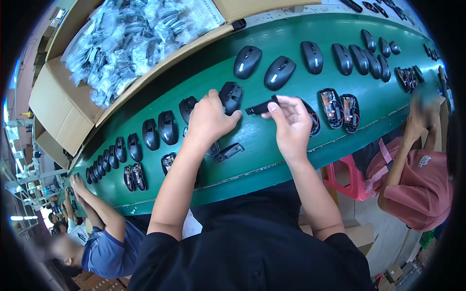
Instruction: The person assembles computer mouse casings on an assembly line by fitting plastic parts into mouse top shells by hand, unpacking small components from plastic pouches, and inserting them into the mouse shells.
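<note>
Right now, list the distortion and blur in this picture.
Head view: fisheye bends the green belt into an arc and blackens the corners; the co-worker's hand at right is motion-blurred; the left hand, right hand and mice stay sharp.

An electronics assembly line in a factory — a long green conveyor belt (pixel 272 140) runs from seven o'clock up to one o'clock, carrying rows of black computer mice (pixel 279 72) and open mouse bases with bare circuit boards (pixel 331 107). At eleven o'clock stands a cardboard carton (pixel 58 104) of bagged parts (pixel 126 43) — seated workers (pixel 412 169) line the belt's near edge.
</note>
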`<state>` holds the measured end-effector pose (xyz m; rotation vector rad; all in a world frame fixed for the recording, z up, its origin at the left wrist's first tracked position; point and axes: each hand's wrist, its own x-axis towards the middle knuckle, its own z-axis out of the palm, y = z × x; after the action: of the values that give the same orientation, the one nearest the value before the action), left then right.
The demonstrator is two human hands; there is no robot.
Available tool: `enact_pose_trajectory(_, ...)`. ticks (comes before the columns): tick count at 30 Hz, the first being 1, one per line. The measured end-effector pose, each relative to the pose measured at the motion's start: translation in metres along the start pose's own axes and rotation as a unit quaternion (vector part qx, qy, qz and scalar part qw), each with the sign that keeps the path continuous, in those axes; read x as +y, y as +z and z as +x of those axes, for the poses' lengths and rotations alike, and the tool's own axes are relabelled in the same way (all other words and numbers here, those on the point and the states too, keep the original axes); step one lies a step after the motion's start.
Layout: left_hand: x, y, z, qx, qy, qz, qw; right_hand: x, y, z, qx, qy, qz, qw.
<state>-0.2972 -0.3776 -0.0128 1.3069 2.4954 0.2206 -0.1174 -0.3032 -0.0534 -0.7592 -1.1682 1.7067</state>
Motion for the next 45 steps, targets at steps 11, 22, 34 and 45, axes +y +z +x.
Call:
enact_pose_trajectory(11,-0.002,-0.025,-0.06,0.139,0.064,-0.145,0.978,-0.013,0.031,-0.005,-0.092,-0.043,0.022,0.995)
enact_pose_trajectory(22,-0.03,-0.047,-0.131,0.309,0.247,-0.118,0.911,-0.063,0.039,-0.042,-0.233,0.174,0.144,0.946)
enact_pose_trajectory(34,-0.049,-0.072,-0.222,0.325,0.315,-0.087,0.887,-0.104,0.076,-0.137,-0.354,0.014,-0.118,0.928)
enact_pose_trajectory(45,-0.061,-0.046,-0.243,0.294,0.35,-0.089,0.885,-0.087,0.064,-0.17,-0.324,-0.042,-0.209,0.922)
